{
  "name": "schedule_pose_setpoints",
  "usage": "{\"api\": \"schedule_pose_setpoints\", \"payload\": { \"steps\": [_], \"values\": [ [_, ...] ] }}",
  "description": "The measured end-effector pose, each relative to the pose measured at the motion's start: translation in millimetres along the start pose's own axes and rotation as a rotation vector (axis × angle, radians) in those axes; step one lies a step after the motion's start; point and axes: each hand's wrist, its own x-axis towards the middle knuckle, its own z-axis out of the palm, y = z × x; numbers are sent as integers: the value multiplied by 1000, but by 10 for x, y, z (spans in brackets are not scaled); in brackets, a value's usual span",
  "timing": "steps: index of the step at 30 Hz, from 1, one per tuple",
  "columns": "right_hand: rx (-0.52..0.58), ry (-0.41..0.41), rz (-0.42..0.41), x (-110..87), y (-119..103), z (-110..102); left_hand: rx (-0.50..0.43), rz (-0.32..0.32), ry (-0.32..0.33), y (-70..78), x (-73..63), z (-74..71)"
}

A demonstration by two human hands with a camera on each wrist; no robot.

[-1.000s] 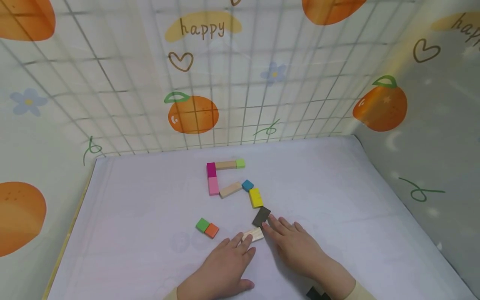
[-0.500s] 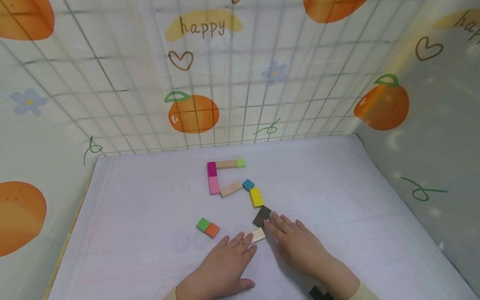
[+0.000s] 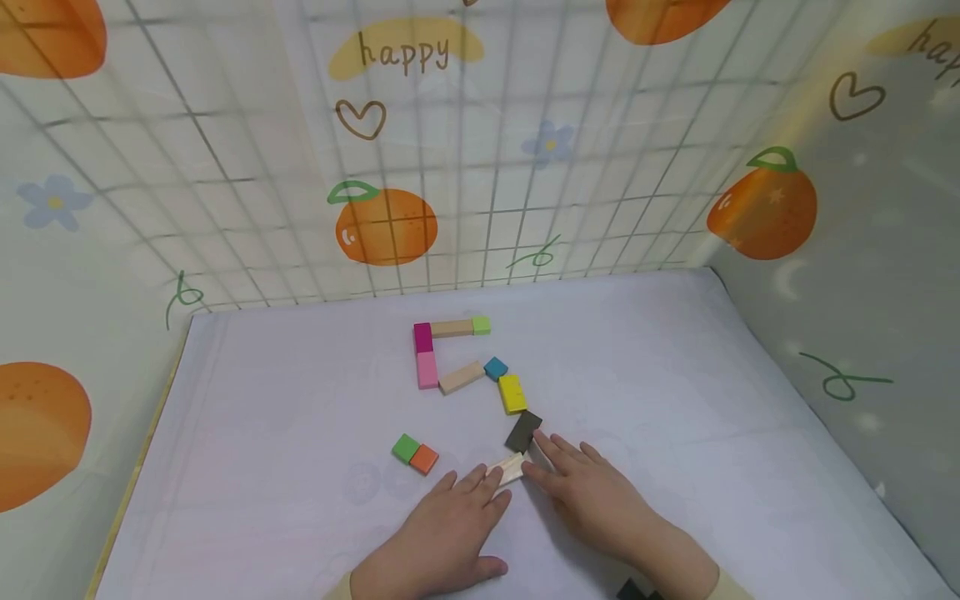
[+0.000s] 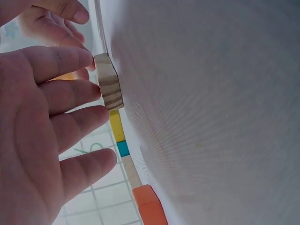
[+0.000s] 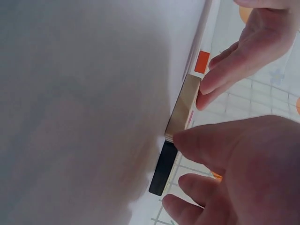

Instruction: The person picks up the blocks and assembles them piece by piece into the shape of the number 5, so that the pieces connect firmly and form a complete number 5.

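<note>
A pale wooden block (image 3: 512,469) lies flat on the white cloth between my two hands. My left hand (image 3: 448,533) is spread palm down, its fingertips resting on the block's left end. In the left wrist view those fingers (image 4: 77,96) are straight, right at the striped wooden block (image 4: 108,84). From the right, my right hand (image 3: 600,504) reaches in with extended fingers, the thumb at the block's right end. A dark block (image 3: 522,432) meets that end; other right fingertips lie beside it. In the right wrist view, the thumb touches the wooden block (image 5: 183,107) near the black block (image 5: 164,168).
Beyond the dark block a winding line continues: yellow block (image 3: 513,394), blue cube (image 3: 496,368), wooden block (image 3: 462,377), pink block (image 3: 427,370), magenta block (image 3: 423,337), wooden block (image 3: 452,328), lime cube (image 3: 482,325). Green (image 3: 406,448) and orange (image 3: 424,459) cubes lie left. A printed curtain (image 3: 465,150) stands behind.
My right thumb has shifted from beside the dark block down to the wooden block's right end, and that block has nudged slightly left. My left hand stays nearly still.
</note>
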Motion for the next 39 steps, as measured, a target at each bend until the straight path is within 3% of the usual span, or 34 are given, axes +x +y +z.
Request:
{"api": "schedule_pose_setpoints", "payload": {
  "steps": [11,18,22,25,29,39],
  "values": [
    [-28,-2,7,-5,-11,-7,-32,-16,9,-73,-2,-6],
    [-41,5,-2,-4,-4,-38,-47,-250,91,-332,-163,-205],
    [-47,6,1,-2,5,-50,-80,-298,53,-364,-275,-256],
    [-46,17,1,-1,14,-52,-68,-304,25,-342,-336,-231],
    [-32,18,10,-11,27,-45,-59,-286,53,-324,-372,-160],
    [-24,-32,42,0,46,-24,-143,-169,38,-339,-322,-66]
  ]
}}
